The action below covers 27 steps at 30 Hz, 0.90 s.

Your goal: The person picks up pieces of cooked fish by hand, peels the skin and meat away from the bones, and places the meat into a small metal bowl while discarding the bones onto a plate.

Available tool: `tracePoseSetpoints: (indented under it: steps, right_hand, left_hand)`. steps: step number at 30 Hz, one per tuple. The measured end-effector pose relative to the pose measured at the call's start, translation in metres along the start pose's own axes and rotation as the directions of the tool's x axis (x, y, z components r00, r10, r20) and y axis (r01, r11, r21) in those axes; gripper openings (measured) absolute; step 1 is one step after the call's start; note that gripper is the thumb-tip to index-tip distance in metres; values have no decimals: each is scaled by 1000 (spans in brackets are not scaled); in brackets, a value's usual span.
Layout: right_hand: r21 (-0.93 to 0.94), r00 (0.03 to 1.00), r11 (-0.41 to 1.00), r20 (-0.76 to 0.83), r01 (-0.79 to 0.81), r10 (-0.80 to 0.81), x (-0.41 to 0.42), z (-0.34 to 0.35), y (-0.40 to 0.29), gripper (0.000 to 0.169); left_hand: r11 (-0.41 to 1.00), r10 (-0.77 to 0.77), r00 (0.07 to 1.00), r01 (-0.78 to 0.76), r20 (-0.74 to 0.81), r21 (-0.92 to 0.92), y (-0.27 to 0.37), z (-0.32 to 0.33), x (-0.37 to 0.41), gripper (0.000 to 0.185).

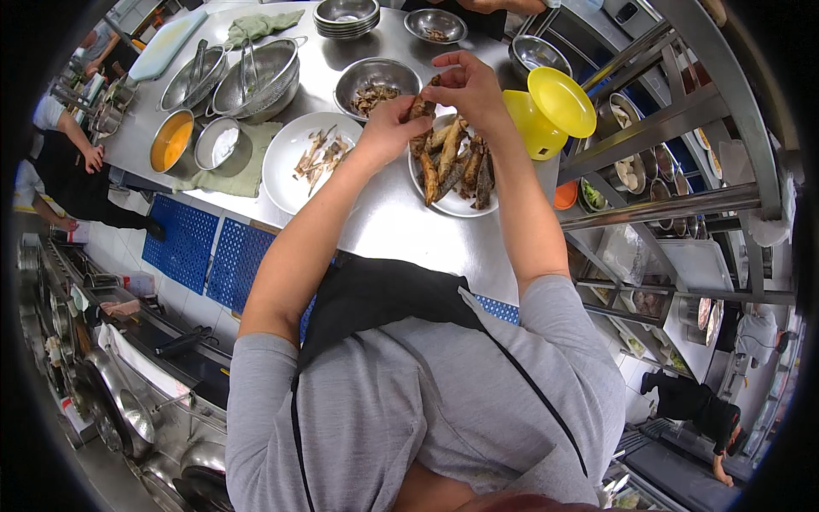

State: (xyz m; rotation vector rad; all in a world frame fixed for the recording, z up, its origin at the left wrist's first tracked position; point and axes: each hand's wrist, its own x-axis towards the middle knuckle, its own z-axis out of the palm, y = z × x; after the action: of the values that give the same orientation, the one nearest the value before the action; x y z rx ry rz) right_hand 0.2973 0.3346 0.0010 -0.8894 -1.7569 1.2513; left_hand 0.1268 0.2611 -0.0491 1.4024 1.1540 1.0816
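Observation:
My left hand [393, 130] and my right hand [466, 89] both hold one browned cooked fish [420, 110], tilted above a white plate [451, 208] piled with several more browned fish [450, 148]. Left of that plate, a second white plate [281, 173] carries fish bones and scraps [318, 157]. Behind my left hand stands a steel bowl [377, 66] with torn fish pieces [373, 99] in it. The thumb and index finger of my right hand pinch the upper end of the fish, while the fingers of my left hand close round its lower part.
A yellow plastic scale-like device with a round top [563, 102] stands at the right. Mesh strainers [256, 80], a bowl of orange liquid [171, 144], a bowl of white powder [221, 144] and a green cloth [246, 173] lie left. Stacked bowls [346, 18] stand behind; a metal rack [665, 208] borders the right.

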Motion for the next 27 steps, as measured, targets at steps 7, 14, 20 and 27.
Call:
tracePoseSetpoints:
  steps: [7,14,20,27]
  right_hand:
    - [-100,989,984,16,-145,147,8,19,13,41]
    - [379,951,877,24,-295,310,18,65,23,27]
    - [398,943,860,38,-319,332,47,65,40,25]
    - [-31,952,952,22,-304,305,66,62,64,30]
  left_hand:
    - [738,-242,950,48,-198,-673,5,-22,1,19]
    - [685,-274,905,-53,-325,-726,-7,-55,21,12]
    - [719,-271,879,-87,-393,-690,-6,-67,40,15]
    - [889,-51,882,-173,-468,-424,-17,-69,51,16]
